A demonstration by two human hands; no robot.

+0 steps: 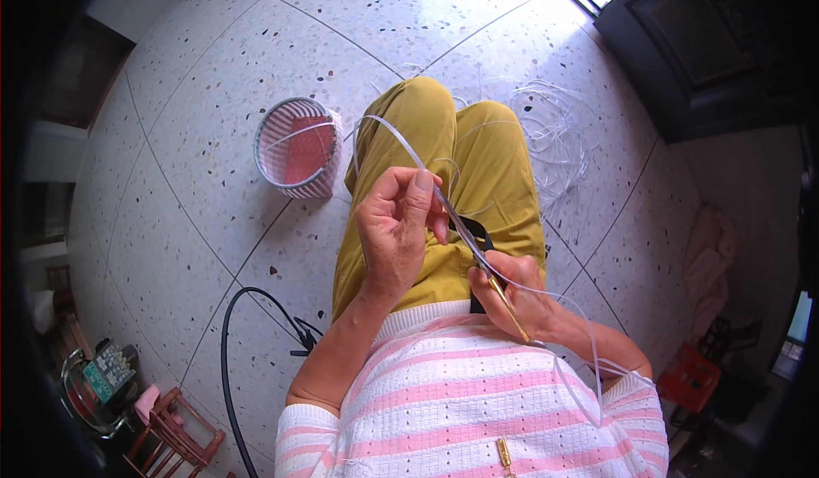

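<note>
My left hand [397, 235] pinches a pale, flat plastic strip [394, 131] between thumb and fingers above my lap. The strip arcs up and away over my left knee. In my right hand [522, 294], fingers closed, is a long thin metal tool with a gold-coloured handle [505, 306]. The tool's grey shaft [466, 237] slants up to my left fingers, where it meets the strip; its exact tip is hidden. A thin pale strand [570, 300] trails from beside the shaft over my right forearm and loops against my striped top.
A pink-and-white woven basket [317, 189] stands on the speckled floor to my left, a strip across its opening. Loose white strips [554, 141] lie heaped right of my knees. A black cable [227, 341] curves at lower left, near a small wooden stool [175, 435]. Dark furniture [695, 47] stands far right.
</note>
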